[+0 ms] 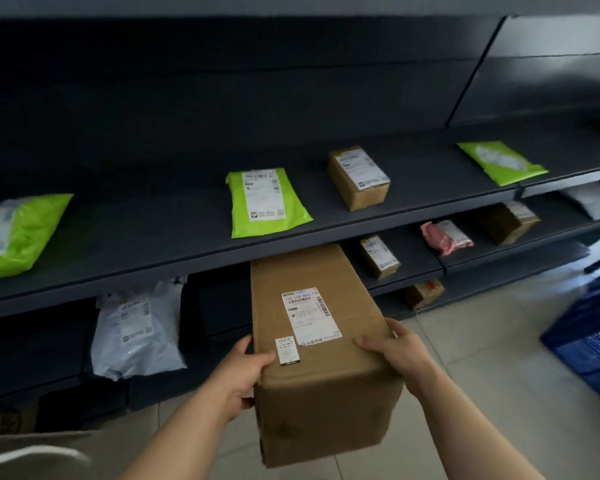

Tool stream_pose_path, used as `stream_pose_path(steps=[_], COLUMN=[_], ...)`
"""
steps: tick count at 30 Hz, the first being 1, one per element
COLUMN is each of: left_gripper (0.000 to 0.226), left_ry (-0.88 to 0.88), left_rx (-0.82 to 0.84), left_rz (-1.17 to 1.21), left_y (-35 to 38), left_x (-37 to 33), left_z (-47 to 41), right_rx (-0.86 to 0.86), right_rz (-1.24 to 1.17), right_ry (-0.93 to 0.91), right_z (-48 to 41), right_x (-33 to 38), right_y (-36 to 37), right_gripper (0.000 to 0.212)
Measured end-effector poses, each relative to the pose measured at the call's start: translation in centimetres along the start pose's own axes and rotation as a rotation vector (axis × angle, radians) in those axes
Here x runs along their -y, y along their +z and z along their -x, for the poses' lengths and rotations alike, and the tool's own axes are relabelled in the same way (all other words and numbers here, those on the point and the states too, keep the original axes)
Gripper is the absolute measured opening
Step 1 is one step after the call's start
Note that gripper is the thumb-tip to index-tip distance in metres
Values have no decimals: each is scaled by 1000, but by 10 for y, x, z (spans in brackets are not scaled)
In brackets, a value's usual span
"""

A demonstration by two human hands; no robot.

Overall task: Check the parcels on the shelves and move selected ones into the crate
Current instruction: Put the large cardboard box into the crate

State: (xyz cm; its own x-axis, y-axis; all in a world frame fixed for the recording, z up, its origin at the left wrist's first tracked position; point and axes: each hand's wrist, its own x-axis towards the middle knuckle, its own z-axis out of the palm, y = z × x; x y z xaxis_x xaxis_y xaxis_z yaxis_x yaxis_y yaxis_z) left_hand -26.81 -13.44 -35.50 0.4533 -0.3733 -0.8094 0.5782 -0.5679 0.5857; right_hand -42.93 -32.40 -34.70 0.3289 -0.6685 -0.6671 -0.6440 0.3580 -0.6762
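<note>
From the head camera, the left hand (239, 372) and right hand (395, 351) are gripping the near end of a long cardboard box (326, 403), with thumbs on top and fingers wrapping its sides. Its far end is reaching under the dark shelf (153, 258). Its white label (310, 315) is showing "159 159" beside a barcode, while the blue crate (593, 341) is sitting well off to the right.

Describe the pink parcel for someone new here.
On the dark shelves, look at the lower shelf, right of the big box being held. The pink parcel lies between two brown boxes, the only pink one there.
</note>
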Motion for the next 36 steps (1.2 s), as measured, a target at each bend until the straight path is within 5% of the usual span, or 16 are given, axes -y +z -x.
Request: stream_pose_path(steps=[7,14,25,36], left_gripper=[70,39,41,49], left_ry=[5,67,193,214], left_rx=[181,319,462,557], left_rz=[-144,-307,-550,-536], left_y=[29,122,358,594], left_x=[-24,-51,-87,-111], left_z=[36,67,85,93], right_rx=[-124,-294,-476,-609], right_rz=[-107,-248,-474,-548], right_ry=[46,74,93,66], right_z=[62,98,103,62], right_x=[-9,-39,-98,-129], right_y=[-54,-142,-335,-548], right_gripper=[84,86,75,71])
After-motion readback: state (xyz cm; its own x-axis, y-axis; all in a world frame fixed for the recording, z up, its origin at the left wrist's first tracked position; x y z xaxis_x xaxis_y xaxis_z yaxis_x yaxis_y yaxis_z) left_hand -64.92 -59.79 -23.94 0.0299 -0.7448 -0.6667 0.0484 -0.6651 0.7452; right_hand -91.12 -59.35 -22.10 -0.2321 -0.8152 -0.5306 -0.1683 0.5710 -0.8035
